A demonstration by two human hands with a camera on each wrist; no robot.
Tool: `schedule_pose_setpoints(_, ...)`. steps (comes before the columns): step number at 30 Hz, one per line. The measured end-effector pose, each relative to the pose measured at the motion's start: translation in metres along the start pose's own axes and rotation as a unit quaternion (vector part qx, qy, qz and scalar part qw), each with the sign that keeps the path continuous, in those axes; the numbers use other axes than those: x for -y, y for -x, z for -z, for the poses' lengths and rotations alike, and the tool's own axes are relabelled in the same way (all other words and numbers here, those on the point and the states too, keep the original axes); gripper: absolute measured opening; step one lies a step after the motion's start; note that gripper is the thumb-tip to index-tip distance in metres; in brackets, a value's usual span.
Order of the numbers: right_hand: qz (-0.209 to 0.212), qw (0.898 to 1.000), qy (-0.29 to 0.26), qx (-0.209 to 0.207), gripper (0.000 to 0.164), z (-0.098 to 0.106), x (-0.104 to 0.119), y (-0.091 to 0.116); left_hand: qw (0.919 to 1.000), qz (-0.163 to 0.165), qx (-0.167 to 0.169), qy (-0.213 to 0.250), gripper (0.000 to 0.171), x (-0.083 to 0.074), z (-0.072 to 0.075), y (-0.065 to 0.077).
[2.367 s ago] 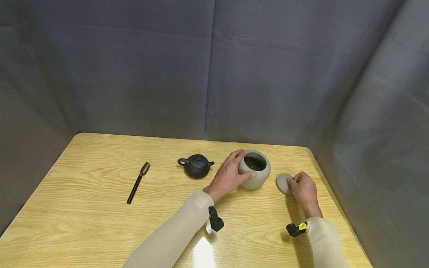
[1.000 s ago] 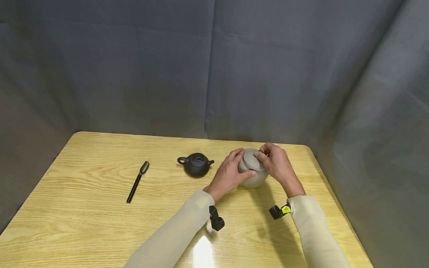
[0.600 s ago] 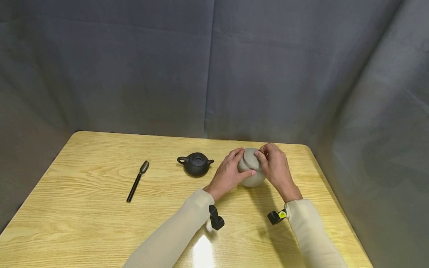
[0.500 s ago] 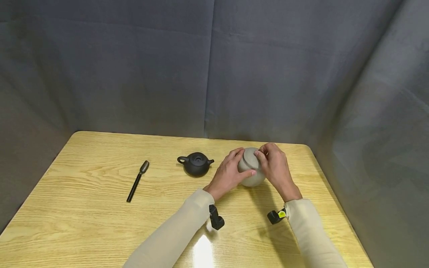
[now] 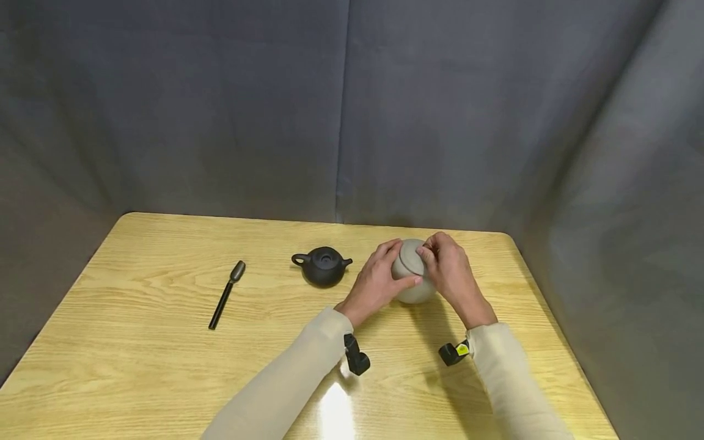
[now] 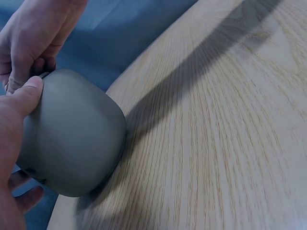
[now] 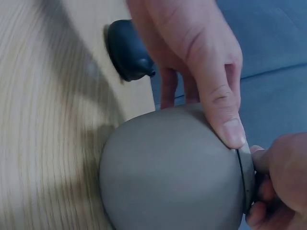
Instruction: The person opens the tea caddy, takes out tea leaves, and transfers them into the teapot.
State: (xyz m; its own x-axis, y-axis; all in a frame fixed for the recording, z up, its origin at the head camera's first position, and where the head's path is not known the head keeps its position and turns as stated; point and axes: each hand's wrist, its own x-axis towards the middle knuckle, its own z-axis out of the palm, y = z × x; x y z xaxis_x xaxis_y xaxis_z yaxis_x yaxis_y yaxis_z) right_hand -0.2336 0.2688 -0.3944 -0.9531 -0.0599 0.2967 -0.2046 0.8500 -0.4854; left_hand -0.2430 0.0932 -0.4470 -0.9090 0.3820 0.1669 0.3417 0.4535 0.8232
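A round grey jar [image 5: 415, 294] stands on the table right of centre. My left hand [image 5: 376, 281] grips it from the left, thumb along the near side just below the rim and fingers round the far side. Over the mouth sits the grey lid [image 5: 410, 258], and my right hand [image 5: 453, 272] pinches its top, where the fingers hide whatever they hold there. In the right wrist view the lid [image 7: 246, 175] lies along the jar's rim, a thin dark line between them. The left wrist view shows the jar's smooth side [image 6: 81, 136] and its base at the wood.
Left of the jar stands a small black teapot [image 5: 324, 269], its spout pointing at my left hand. Further left lies a scoop [image 5: 224, 300] with a black handle. Grey curtains [image 5: 231, 122] close off the back and sides of the wooden table [image 5: 137, 366].
My right hand has brought the lid from the table on the right onto the jar, covering the dark contents. My left hand has kept its grip. Over the last half second, little has moved.
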Motion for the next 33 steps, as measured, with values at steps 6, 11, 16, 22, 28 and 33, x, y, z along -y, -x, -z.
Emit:
schedule_pose_setpoints(6, 0.007, 1.000, 0.008, 0.003, 0.018, -0.002, 0.002, 0.003, 1.0000, 0.002, -0.003, 0.005, 0.089, -0.001, 0.000, 0.002)
schedule_pose_setpoints(11, 0.001, 1.000, -0.012, -0.007, 0.016, -0.008, 0.000, 0.012, 0.9999, -0.001, -0.006, 0.011, 0.087, 0.003, -0.003, 0.009)
schedule_pose_setpoints(16, 0.014, 0.999, -0.040, -0.014, 0.014, -0.014, -0.003, 0.020, 0.9992, -0.001, -0.024, 0.033, 0.080, 0.008, -0.002, 0.016)
schedule_pose_setpoints(22, 0.028, 0.999, -0.030, -0.010, 0.024, -0.015, -0.006, 0.030, 0.9994, -0.003, 0.011, 0.034, 0.083, 0.015, 0.006, 0.031)
schedule_pose_setpoints(28, 0.021, 1.000, -0.015, 0.004, 0.040, -0.014, -0.012, 0.047, 0.9948, -0.011, 0.101, 0.008, 0.085, 0.023, 0.023, 0.050)
schedule_pose_setpoints(33, 0.024, 1.000, -0.004, 0.020, 0.048, -0.016, -0.010, 0.058, 0.9862, -0.050, 0.153, -0.042, 0.086, 0.030, 0.035, 0.070)
